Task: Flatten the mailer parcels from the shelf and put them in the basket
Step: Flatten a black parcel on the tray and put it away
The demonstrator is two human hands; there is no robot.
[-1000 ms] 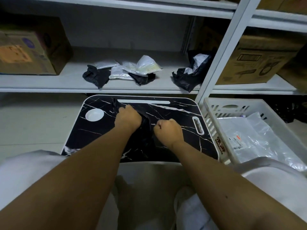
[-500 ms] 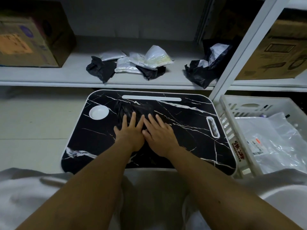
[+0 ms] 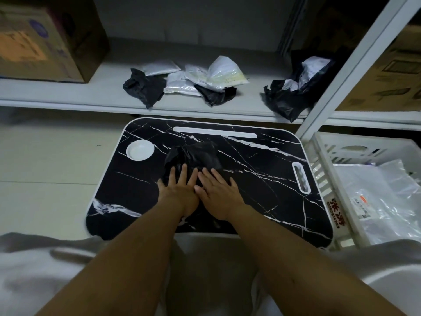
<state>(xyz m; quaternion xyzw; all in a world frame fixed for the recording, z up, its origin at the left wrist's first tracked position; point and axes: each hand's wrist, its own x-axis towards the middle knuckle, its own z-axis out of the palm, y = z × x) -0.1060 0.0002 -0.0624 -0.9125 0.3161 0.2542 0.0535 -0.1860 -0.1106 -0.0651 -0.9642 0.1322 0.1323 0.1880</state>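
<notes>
Your flat, open left hand (image 3: 180, 190) and right hand (image 3: 218, 195) have slid nearer, apparently pressing the mailer (image 3: 193, 156) on the tray (image 3: 262, 179).

**Open desk flanks, crowded shelf and basket side**

Bare desk (image 3: 262, 179) surface lies left and right of the black mailer (image 3: 193, 156), which both flat hands press. A white dish (image 3: 140, 149) sits near the far-left corner. The basket (image 3: 328, 179) wall stands just beside the right edge. A slanted shelf post (image 3: 355, 65) crosses above it. Crumpled parcels (image 3: 196, 83) crowd the shelf (image 3: 68, 96) ahead.

Red "张涛" on basket (image 3: 328, 179) rim
</notes>
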